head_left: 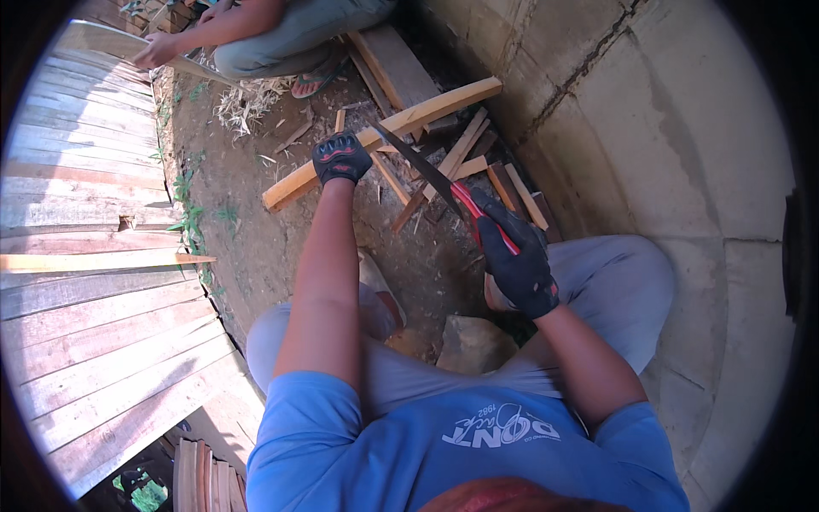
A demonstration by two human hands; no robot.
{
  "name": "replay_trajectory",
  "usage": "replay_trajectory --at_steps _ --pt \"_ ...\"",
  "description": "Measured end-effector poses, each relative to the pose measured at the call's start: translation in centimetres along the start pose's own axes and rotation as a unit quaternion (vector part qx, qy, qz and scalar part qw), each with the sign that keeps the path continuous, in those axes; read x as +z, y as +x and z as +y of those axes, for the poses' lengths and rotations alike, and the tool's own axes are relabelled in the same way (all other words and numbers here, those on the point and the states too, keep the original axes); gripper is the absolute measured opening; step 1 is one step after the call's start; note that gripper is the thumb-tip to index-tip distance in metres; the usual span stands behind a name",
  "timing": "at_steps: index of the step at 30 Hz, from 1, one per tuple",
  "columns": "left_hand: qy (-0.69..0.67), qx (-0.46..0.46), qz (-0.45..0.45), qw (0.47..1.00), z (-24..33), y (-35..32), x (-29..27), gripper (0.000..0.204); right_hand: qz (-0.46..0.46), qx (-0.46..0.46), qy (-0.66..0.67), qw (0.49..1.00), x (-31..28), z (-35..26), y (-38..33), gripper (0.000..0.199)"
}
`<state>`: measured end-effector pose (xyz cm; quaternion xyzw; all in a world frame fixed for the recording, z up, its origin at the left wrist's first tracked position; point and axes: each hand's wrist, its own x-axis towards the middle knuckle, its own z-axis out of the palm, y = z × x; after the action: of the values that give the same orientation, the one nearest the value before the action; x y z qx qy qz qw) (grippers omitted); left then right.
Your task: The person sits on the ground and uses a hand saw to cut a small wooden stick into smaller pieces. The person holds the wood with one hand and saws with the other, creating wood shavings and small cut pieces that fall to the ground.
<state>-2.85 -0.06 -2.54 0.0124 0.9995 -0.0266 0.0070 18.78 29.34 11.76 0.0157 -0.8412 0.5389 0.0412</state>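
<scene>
In a black glove, my left hand (341, 159) is closed over a long, pale wooden beam (439, 104) that lies slantwise ahead of me. My right hand (517, 260), gloved as well, is wrapped round the red and black handle of a handsaw (420, 162). The saw's dark blade points up and to the left, and its tip reaches the beam just right of my left hand. Whether the teeth bite into the wood cannot be made out. Cut sticks (461, 154) lie beneath and beside the beam.
A concrete wall (631, 145) rises on the right. Wooden planks (102, 196) cover the left side. Beyond the beam, another person's hand (155, 51) holds a board, near a heap of shavings (247, 104). A stone (474, 344) sits between my legs.
</scene>
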Motion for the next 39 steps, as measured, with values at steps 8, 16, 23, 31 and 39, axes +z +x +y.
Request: replay_trajectory --at_steps 8,16,23,31,39 --pt "-0.016 -0.007 0.037 0.999 0.1 -0.7 0.3 0.025 -0.023 0.05 0.025 0.998 1.5 -0.6 2.9 0.036" --pt "-0.024 -0.011 0.01 1.0 -0.1 -0.3 0.0 0.025 0.039 0.004 0.071 0.997 11.7 3.6 14.2 0.034" --pt "-0.01 -0.013 0.057 0.998 0.2 -1.1 0.9 0.02 -0.017 0.233 0.479 0.846 8.0 9.9 14.6 0.039" --pt "-0.035 0.001 0.071 0.997 0.5 -0.1 1.6 0.021 -0.035 0.102 0.342 0.934 7.6 11.8 17.3 0.03" --pt "-0.025 -0.001 0.088 0.996 1.0 -0.8 1.0 0.019 0.0 -0.062 -0.072 0.996 11.1 4.3 17.2 0.012"
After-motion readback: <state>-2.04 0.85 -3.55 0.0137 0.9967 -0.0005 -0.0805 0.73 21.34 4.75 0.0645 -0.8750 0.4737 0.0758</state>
